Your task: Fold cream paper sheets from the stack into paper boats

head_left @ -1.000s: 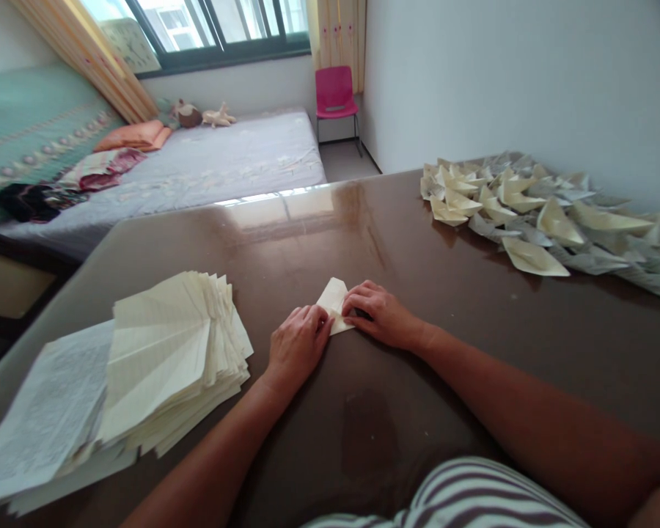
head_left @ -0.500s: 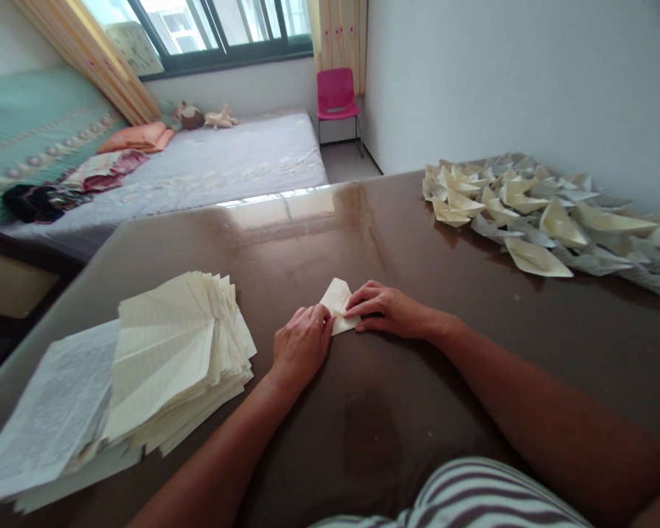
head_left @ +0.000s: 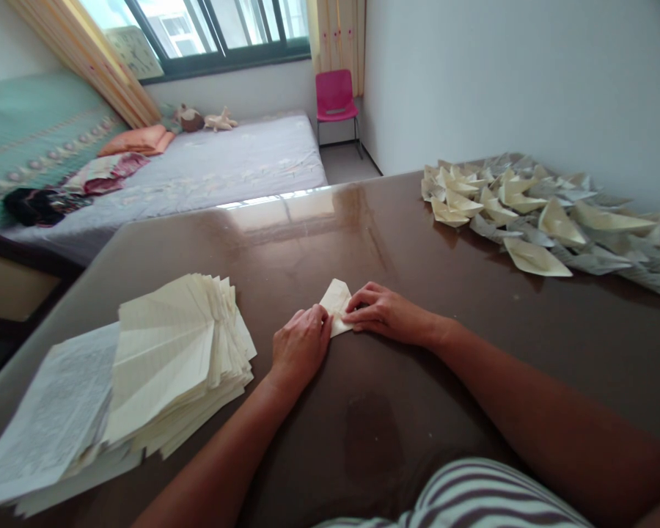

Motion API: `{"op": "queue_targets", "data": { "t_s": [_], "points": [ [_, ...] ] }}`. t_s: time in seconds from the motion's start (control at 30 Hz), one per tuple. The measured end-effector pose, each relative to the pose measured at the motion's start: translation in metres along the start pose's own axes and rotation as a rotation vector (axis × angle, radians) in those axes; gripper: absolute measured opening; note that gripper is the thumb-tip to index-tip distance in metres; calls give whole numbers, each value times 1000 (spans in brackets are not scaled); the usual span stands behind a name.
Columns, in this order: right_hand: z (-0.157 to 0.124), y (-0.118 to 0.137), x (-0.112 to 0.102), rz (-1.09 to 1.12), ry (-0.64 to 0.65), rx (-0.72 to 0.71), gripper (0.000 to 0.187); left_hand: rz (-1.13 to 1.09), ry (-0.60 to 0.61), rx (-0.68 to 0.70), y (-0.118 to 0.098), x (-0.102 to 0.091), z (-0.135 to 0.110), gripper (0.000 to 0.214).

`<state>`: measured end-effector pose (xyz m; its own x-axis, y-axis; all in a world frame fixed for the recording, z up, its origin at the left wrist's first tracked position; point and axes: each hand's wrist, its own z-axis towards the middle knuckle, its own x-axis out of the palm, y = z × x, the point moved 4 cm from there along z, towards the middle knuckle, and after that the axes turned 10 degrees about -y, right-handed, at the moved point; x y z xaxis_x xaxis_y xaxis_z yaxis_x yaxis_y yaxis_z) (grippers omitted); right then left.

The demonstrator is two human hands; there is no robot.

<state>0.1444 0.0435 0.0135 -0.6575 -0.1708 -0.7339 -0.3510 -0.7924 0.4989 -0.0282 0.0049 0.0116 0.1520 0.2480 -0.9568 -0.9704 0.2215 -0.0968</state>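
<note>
apparently mid-fold: left hand [head_left: 301, 339] and right hand [head_left: 386, 314] hold the paper [head_left: 335, 292] between them.
next likely calls for firm creasing; stack [head_left: 168, 348] left of both.

Sliding window [head_left: 247, 23]: daylight facing you, nearly blown out.
Tabletop [head_left: 286, 257]: glare along your far edge.
Right forearm [head_left: 522, 396]: dim, stretched toward you.

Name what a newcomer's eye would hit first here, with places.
Likely the heap of cream and grey folded-paper boats at the far right of the glossy brown table, then the thick stack of creased cream paper sheets at the left. At the middle, the bare left hand and right hand both touch a small cream folded paper piece. Beyond the table, a bright pink chair stands out.
</note>
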Motion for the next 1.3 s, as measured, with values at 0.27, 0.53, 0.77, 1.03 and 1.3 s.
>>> {"op": "queue_targets", "data": {
  "t_s": [0.27,0.53,0.77,1.03,1.3],
  "points": [
    [0,4,3,-119,0,-9,24,-199,-273,147,5,-17,-4,19],
    [-2,0,4,-88,-11,-2,25,-141,-233,531,-5,-19,-24,24],
    [-1,-4,-3,72,-11,123,64,-55,-200,535,-7,-12,-25,28],
    [-4,4,3,-113,36,17,51,-20,-151,508,-10,-12,-24,29],
    [-2,19,13,-407,89,11,44,-16,-125,495,-13,-10,-22,30]
  ]
}}
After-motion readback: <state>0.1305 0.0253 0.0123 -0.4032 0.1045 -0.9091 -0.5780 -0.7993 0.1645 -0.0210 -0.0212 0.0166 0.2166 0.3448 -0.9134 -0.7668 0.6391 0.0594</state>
